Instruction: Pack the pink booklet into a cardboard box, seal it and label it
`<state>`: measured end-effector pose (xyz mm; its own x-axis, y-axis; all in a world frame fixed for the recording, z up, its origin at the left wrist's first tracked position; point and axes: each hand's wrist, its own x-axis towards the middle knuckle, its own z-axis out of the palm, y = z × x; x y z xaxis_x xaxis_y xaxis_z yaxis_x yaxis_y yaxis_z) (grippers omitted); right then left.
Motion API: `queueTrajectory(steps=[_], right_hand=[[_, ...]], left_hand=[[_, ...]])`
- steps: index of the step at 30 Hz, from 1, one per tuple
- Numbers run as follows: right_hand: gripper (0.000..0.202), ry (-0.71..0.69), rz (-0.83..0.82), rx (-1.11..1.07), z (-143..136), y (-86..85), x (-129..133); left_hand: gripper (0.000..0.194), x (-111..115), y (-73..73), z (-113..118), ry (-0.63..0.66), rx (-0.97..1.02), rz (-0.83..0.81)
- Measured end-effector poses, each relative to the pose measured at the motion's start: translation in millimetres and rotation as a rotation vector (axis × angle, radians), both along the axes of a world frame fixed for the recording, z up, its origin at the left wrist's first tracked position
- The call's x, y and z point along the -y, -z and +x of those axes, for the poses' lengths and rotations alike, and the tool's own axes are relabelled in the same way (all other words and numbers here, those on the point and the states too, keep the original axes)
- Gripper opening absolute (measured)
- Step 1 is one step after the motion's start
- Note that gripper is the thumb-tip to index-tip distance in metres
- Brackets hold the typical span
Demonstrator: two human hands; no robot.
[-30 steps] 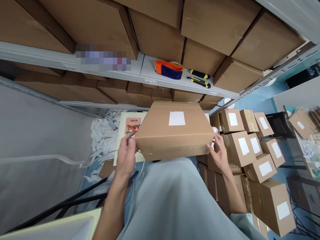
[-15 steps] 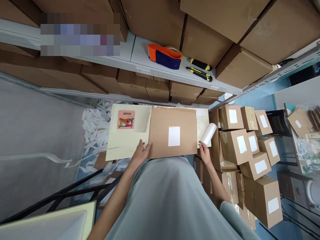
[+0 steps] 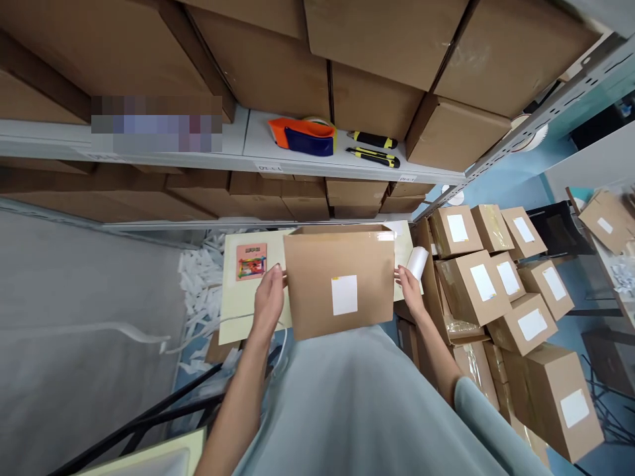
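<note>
A large cardboard box (image 3: 307,284) with a white label (image 3: 344,295) on its near face stands between my hands, tilted toward me. My left hand (image 3: 270,297) is closed on its left side, fingertips hidden behind the edge. On the right side, my right hand (image 3: 409,289) holds it with bent fingers. The box is over a pale yellow table (image 3: 235,314). Left of it on the tabletop lies a pink picture card (image 3: 251,262). A white roll (image 3: 417,260) rests just beyond my right hand.
Shelves full of boxes (image 3: 374,99) run across the front, with an orange and blue tape dispenser (image 3: 307,136) and yellow-black cutters (image 3: 373,157). Labelled boxes (image 3: 476,284) are stacked at the right. White paper scraps (image 3: 201,274) and a black metal frame (image 3: 163,416) are at the left.
The large box has been raised and tilted, showing more depth at its top. My left hand has closed on its side, and my right hand has moved from the roll to the box. The view has shifted.
</note>
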<state>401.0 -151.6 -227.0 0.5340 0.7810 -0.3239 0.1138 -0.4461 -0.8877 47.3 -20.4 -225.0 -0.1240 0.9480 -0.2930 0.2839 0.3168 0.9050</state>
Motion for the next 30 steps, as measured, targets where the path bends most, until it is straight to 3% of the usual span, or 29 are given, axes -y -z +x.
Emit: queueTrajectory(steps=[3,6,8,11,15,18,22,25,28,30], right_hand=[[0.085,0.021,0.049,-0.01,-10,-30.4,33],[0.083,0.045,0.108,-0.018,-16,-50.3,53],[0.081,0.042,0.137,-0.013,-17,-52.2,56],[0.078,-0.009,0.124,-0.013,-15,-38.9,48],[0.078,-0.132,-0.015,-0.03,-9,-13.9,30],[0.07,-0.167,-0.068,-0.017,-1,-14.4,21],[0.064,-0.065,0.002,0.059,8,-45.4,3],[0.059,-0.094,-0.033,0.223,7,-71.5,-19],[0.045,-0.14,-0.03,0.464,3,-89.7,-37],[0.041,-0.138,0.012,0.605,1,-96.7,-43]], left_hand=[[0.096,34,-22.9,-14,-0.098,0.083,-0.008],[0.099,61,-34.0,-26,-0.146,0.105,0.068],[0.101,72,-32.3,-32,-0.151,0.099,0.087],[0.1,78,-19.3,-33,-0.12,0.078,0.037],[0.103,77,-1.2,-27,-0.09,0.092,-0.118],[0.1,74,-4.7,-22,-0.129,0.1,-0.14],[0.08,57,-31.6,-16,-0.161,-0.072,0.04],[0.06,35,-50.4,-14,-0.093,-0.282,0.045],[0.031,16,-59.5,-20,-0.06,-0.472,0.062],[0.026,9,-61.3,-27,-0.085,-0.517,0.107]])
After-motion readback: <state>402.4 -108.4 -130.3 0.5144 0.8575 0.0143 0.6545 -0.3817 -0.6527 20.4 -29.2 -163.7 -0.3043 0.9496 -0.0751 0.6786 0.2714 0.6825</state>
